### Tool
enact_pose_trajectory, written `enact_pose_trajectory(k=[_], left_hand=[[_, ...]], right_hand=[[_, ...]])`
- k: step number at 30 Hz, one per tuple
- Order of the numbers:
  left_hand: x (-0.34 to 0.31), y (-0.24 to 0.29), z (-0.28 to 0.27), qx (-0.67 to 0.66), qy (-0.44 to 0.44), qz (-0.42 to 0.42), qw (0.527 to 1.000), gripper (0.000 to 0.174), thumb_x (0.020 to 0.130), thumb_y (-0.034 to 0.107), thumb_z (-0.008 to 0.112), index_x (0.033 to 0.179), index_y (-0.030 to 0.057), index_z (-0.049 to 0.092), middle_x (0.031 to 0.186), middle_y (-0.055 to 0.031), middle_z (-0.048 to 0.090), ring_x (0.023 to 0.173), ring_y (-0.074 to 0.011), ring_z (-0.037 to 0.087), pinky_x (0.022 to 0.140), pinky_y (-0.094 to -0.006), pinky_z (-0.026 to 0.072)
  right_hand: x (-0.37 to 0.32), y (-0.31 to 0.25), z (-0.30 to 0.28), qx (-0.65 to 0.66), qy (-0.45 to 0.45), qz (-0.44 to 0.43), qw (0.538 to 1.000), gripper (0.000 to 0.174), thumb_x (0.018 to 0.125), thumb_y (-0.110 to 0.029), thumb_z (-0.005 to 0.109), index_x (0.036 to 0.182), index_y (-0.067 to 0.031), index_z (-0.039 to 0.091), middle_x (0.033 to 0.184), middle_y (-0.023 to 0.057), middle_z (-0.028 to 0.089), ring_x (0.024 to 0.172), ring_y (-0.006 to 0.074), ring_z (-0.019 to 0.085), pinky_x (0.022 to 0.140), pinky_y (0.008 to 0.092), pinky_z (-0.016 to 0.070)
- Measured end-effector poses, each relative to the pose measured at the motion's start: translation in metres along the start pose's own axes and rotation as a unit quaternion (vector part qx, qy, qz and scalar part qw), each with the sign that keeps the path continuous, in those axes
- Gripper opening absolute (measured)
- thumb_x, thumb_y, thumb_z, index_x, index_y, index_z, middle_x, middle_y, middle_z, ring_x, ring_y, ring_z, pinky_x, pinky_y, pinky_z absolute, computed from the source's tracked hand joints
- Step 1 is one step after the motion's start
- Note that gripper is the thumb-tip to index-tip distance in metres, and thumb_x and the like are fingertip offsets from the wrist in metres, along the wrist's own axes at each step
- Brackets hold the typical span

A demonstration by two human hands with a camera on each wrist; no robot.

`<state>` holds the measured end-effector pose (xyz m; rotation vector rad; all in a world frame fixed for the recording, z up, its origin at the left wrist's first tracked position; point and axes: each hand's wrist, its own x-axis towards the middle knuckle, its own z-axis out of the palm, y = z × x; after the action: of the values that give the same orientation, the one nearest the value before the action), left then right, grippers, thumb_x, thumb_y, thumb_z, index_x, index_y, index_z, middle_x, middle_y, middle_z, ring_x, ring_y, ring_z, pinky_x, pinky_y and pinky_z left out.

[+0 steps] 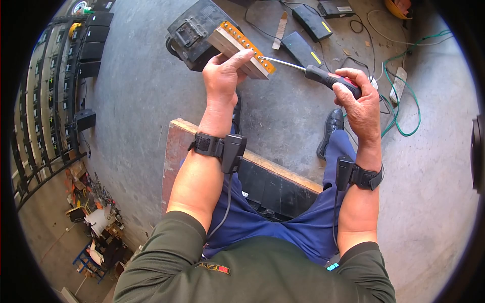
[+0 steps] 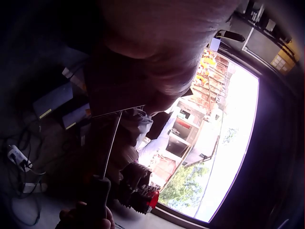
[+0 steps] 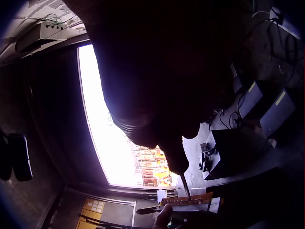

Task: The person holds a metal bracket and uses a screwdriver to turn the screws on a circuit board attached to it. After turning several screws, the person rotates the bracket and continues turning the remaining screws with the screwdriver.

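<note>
My left hand (image 1: 221,78) grips a flat rectangular block (image 1: 228,44) out in front of me, thumb on top. Along the block's upper edge runs an orange strip (image 1: 241,39) with a row of screw heads. A screwdriver (image 1: 323,77) with a black and red handle lies in the curled fingers of my right hand (image 1: 362,106). Its thin metal shaft reaches left, the tip right at the strip's near end. The right wrist view also shows the shaft (image 3: 185,185) meeting the strip (image 3: 193,201). In the left wrist view the block is mostly dark.
Beyond the block a bulky black case (image 1: 189,33) stands on the concrete floor. Farther right lie black boxes (image 1: 309,22) with yellow labels, a white power strip (image 1: 398,85) and looped green cable (image 1: 417,108). A metal rack (image 1: 50,96) stands left; a wood-edged board (image 1: 283,173) is below.
</note>
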<state>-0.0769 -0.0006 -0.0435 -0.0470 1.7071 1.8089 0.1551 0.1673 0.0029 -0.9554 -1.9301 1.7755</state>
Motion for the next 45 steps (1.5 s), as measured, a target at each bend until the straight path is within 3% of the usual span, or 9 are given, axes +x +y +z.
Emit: enact_pose_trajectory(k=[6, 18, 22, 25, 28, 33, 38, 42, 45], left_hand=[[0.001, -0.003, 0.002, 0.072, -0.011, 0.085, 0.994, 0.061, 0.071, 0.012, 0.091, 0.118, -0.0104, 0.060, 0.106, -0.0141, 0.071, 0.094, -0.0183, 0.069, 0.087, -0.0301, 0.0557], [0.009, -0.019, 0.000, 0.103, -0.022, 0.156, 0.982, 0.066, 0.064, 0.017, 0.095, 0.114, -0.0086, 0.061, 0.101, -0.0137, 0.073, 0.089, -0.0182, 0.070, 0.082, -0.0318, 0.0582], [-0.010, 0.000, 0.010, 0.259, 0.064, 0.199, 0.943, 0.068, 0.056, 0.026, 0.098, 0.104, -0.0069, 0.064, 0.098, -0.0150, 0.072, 0.086, -0.0209, 0.070, 0.078, -0.0346, 0.0586], [-0.009, -0.001, 0.022, 0.232, 0.107, 0.199, 0.946, 0.072, 0.047, 0.029, 0.093, 0.103, -0.0044, 0.062, 0.100, -0.0209, 0.070, 0.092, -0.0319, 0.070, 0.083, -0.0403, 0.0567], [-0.007, -0.006, 0.031, 0.202, 0.134, 0.181, 0.953, 0.073, 0.048, 0.027, 0.090, 0.106, -0.0042, 0.057, 0.103, -0.0250, 0.067, 0.100, -0.0406, 0.067, 0.090, -0.0448, 0.0540], [-0.007, 0.004, 0.025, 0.211, 0.097, 0.138, 0.963, 0.075, 0.048, 0.021, 0.091, 0.108, -0.0055, 0.054, 0.106, -0.0258, 0.066, 0.103, -0.0417, 0.065, 0.093, -0.0449, 0.0518], [-0.007, 0.006, 0.023, 0.227, 0.093, 0.133, 0.960, 0.075, 0.048, 0.019, 0.091, 0.107, -0.0051, 0.052, 0.107, -0.0244, 0.065, 0.104, -0.0405, 0.065, 0.095, -0.0434, 0.0514], [-0.004, -0.001, 0.025, 0.224, 0.087, 0.142, 0.960, 0.075, 0.047, 0.019, 0.091, 0.107, -0.0057, 0.052, 0.108, -0.0250, 0.064, 0.104, -0.0413, 0.065, 0.094, -0.0442, 0.0514], [0.000, -0.010, 0.030, 0.237, 0.107, 0.158, 0.953, 0.075, 0.047, 0.018, 0.090, 0.108, -0.0056, 0.051, 0.108, -0.0250, 0.063, 0.103, -0.0417, 0.064, 0.094, -0.0443, 0.0514]], right_hand=[[0.000, 0.002, 0.000, -0.054, 0.010, -0.071, 0.996, 0.035, 0.087, -0.012, 0.077, 0.120, -0.0054, 0.067, 0.110, 0.0059, 0.070, 0.100, 0.0155, 0.065, 0.095, 0.0297, 0.0508], [0.004, 0.008, -0.005, 0.009, 0.000, 0.058, 0.998, 0.032, 0.102, -0.033, 0.063, 0.117, -0.0045, 0.067, 0.080, -0.0010, 0.061, 0.062, 0.0083, 0.059, 0.060, 0.0222, 0.0488], [-0.001, 0.008, -0.007, 0.030, 0.036, 0.040, 0.998, 0.049, 0.088, -0.017, 0.067, 0.135, -0.0072, 0.060, 0.120, 0.0112, 0.060, 0.088, 0.0159, 0.063, 0.076, 0.0293, 0.0520], [0.006, 0.038, -0.034, 0.048, -0.004, 0.007, 0.999, 0.055, 0.094, -0.018, 0.061, 0.144, -0.0007, 0.049, 0.121, 0.0088, 0.059, 0.095, 0.0131, 0.058, 0.082, 0.0265, 0.0489], [0.010, 0.040, -0.027, -0.016, 0.077, 0.041, 0.996, 0.051, 0.105, -0.034, 0.054, 0.144, -0.0004, 0.051, 0.100, 0.0056, 0.064, 0.083, 0.0102, 0.057, 0.069, 0.0225, 0.0426], [0.015, 0.043, -0.036, 0.029, 0.015, 0.085, 0.996, 0.052, 0.106, -0.038, 0.051, 0.142, -0.0008, 0.052, 0.097, 0.0069, 0.065, 0.083, 0.0106, 0.057, 0.068, 0.0236, 0.0408], [0.010, 0.032, -0.011, 0.017, 0.057, -0.018, 0.998, 0.050, 0.106, -0.036, 0.052, 0.141, -0.0019, 0.053, 0.099, 0.0059, 0.063, 0.085, 0.0104, 0.053, 0.077, 0.0246, 0.0400], [0.031, 0.067, -0.064, 0.072, 0.004, 0.110, 0.991, 0.052, 0.105, -0.035, 0.055, 0.145, -0.0029, 0.050, 0.117, 0.0072, 0.063, 0.092, 0.0112, 0.058, 0.078, 0.0272, 0.0460], [0.021, 0.052, -0.044, 0.056, 0.013, 0.071, 0.996, 0.051, 0.105, -0.032, 0.054, 0.146, -0.0021, 0.049, 0.114, 0.0063, 0.064, 0.095, 0.0107, 0.058, 0.080, 0.0263, 0.0456]])
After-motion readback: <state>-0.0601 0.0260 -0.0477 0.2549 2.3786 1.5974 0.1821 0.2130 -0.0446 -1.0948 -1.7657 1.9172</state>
